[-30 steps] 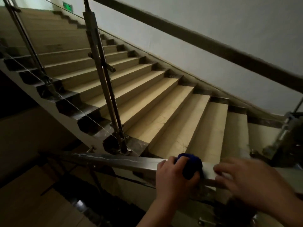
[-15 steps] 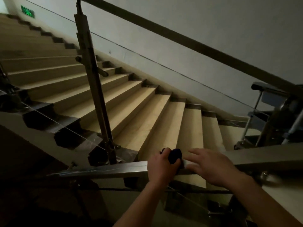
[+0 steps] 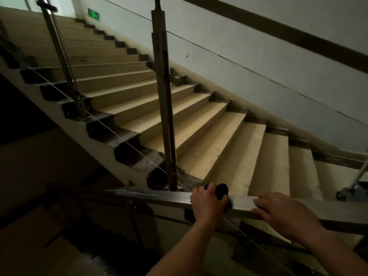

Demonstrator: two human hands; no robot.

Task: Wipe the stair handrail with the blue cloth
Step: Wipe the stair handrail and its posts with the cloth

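A flat metal handrail [image 3: 151,197] runs across the lower part of the head view, from the dark left side to the right edge. My left hand [image 3: 208,204] is wrapped over the rail, gripping a bunched blue cloth [image 3: 221,191] against its top. The cloth pokes out between thumb and fingers. My right hand [image 3: 284,213] lies flat on the rail a little to the right, fingers spread, holding nothing.
A metal post [image 3: 164,100] with a glass panel rises just behind the rail. Beige stairs [image 3: 209,136] climb to the upper left. A dark wall rail [image 3: 278,26] slants along the right wall. A wheeled cart [image 3: 352,188] stands at the right edge. A dark stairwell drops at left.
The view has swung back left, showing more of the stairs. My left hand with the cloth stays on the rail; my right hand sits further apart from it than before.
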